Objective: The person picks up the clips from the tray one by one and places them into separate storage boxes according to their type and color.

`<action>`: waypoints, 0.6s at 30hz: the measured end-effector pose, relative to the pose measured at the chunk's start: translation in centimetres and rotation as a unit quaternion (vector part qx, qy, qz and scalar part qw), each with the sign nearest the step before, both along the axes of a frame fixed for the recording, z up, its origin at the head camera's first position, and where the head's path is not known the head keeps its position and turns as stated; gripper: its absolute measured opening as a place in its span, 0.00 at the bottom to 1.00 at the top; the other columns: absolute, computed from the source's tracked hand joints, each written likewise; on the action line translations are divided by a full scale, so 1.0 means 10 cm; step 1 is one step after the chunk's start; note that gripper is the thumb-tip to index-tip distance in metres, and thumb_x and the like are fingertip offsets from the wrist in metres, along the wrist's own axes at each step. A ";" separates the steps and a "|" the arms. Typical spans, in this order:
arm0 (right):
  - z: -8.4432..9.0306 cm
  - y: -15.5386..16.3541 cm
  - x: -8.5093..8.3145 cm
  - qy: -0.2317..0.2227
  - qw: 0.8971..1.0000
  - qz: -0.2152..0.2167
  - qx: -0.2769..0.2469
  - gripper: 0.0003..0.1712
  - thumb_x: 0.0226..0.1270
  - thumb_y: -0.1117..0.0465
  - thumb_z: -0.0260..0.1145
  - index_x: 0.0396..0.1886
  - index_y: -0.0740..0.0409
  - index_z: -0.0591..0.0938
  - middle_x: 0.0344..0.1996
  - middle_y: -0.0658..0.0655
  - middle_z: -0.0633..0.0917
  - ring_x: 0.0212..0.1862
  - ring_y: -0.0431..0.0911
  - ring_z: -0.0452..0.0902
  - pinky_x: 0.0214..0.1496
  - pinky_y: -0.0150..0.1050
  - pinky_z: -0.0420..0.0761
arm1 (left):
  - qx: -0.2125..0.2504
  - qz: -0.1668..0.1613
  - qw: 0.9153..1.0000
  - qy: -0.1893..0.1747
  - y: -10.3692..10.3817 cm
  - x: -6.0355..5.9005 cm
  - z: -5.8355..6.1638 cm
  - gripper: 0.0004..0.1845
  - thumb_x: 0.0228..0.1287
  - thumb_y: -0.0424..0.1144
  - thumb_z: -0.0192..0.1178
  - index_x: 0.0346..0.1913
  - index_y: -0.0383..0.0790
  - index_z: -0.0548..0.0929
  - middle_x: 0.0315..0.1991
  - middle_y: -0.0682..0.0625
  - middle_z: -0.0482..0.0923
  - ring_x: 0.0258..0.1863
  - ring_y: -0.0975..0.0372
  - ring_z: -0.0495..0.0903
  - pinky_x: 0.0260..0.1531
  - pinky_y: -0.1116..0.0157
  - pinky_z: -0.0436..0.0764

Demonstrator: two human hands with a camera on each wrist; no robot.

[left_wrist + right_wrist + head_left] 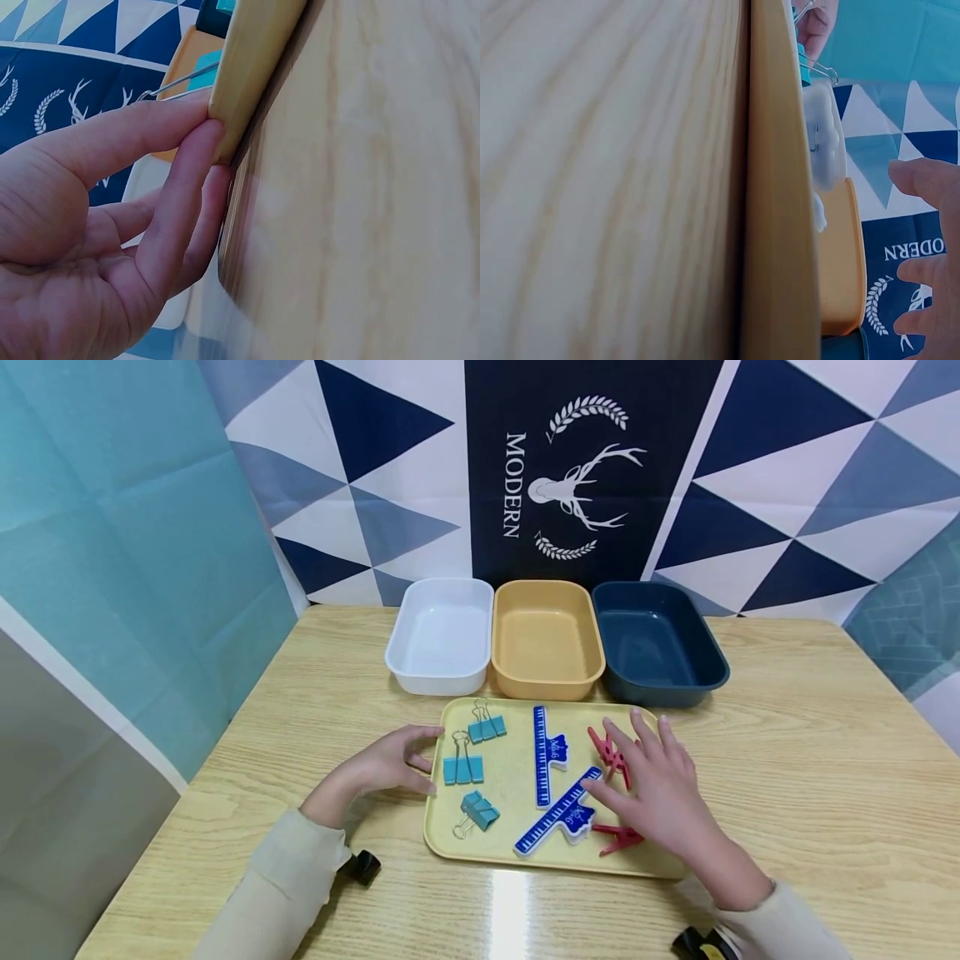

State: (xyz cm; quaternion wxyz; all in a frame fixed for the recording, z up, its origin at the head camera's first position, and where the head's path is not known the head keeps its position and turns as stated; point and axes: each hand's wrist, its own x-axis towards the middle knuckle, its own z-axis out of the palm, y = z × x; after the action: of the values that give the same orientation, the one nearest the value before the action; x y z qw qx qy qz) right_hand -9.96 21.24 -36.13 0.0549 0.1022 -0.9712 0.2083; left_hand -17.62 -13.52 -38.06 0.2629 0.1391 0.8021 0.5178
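Observation:
My left hand [393,762] holds the left edge of a pale yellow tray [517,853], its thumb and bent fingers at the rim in the left wrist view. Spread above the tray's right side is my right hand [660,785], palm down with nothing in it. Beneath it lie red clothespins, one [611,753] toward the back and another [618,838] nearer the front, both partly hidden. Two blue clips with piano-key bars, one upright [542,756] and one slanted [558,814], lie mid-tray. Teal binder clips sit at the left: back [487,727], middle [462,769] and front [480,810].
Behind the tray, three bins stand side by side: white [438,683], yellow-orange [547,688] and dark blue [667,695]. A patterned cloth [405,468] hangs behind the wooden table [810,760]. Black straps with small devices circle both wrists.

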 end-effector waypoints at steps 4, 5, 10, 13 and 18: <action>0.01 -0.03 -0.01 -0.005 1.000 0.001 -0.003 0.48 0.57 0.33 0.60 0.70 0.54 0.61 0.70 0.69 0.50 0.69 0.68 0.31 0.59 0.73 0.42 | 0.006 -0.003 1.000 0.001 0.00 0.00 0.00 0.46 0.44 0.24 0.71 0.69 0.34 0.60 0.62 0.39 0.63 0.44 0.56 0.76 0.39 0.64 0.80; 0.01 -0.04 -0.01 -0.004 1.000 0.002 -0.002 0.48 0.56 0.33 0.60 0.70 0.54 0.61 0.69 0.69 0.50 0.69 0.68 0.32 0.59 0.73 0.42 | 0.008 -0.005 1.000 0.002 0.00 0.00 0.00 0.46 0.44 0.24 0.70 0.69 0.34 0.60 0.61 0.39 0.63 0.44 0.55 0.76 0.39 0.64 0.80; 0.01 -0.07 -0.02 -0.003 1.000 0.003 -0.002 0.48 0.56 0.33 0.61 0.71 0.53 0.61 0.69 0.69 0.50 0.69 0.68 0.33 0.60 0.72 0.43 | 0.013 -0.004 1.000 -0.003 0.00 -0.01 -0.01 0.46 0.45 0.24 0.70 0.69 0.35 0.60 0.57 0.39 0.64 0.44 0.55 0.75 0.38 0.64 0.80; 0.00 -0.08 -0.02 -0.001 1.000 0.003 -0.001 0.48 0.56 0.34 0.62 0.70 0.54 0.61 0.69 0.69 0.51 0.69 0.67 0.33 0.60 0.72 0.44 | 0.014 -0.003 1.000 -0.005 0.00 -0.01 -0.01 0.46 0.45 0.23 0.70 0.69 0.35 0.60 0.56 0.39 0.65 0.43 0.55 0.75 0.39 0.64 0.80; 0.00 -0.12 -0.03 -0.008 1.000 0.005 -0.001 0.48 0.56 0.33 0.61 0.71 0.53 0.61 0.69 0.69 0.50 0.69 0.67 0.32 0.60 0.72 0.43 | 0.012 0.000 1.000 -0.003 0.00 0.00 0.00 0.45 0.44 0.23 0.70 0.69 0.34 0.60 0.55 0.39 0.66 0.43 0.55 0.76 0.39 0.64 0.80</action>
State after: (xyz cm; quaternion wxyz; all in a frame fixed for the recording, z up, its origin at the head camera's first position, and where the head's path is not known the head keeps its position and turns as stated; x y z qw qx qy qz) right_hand -10.23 20.08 -36.13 0.0465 0.1057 -0.9708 0.2105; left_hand -17.61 -13.53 -38.11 0.2638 0.1409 0.7951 0.5276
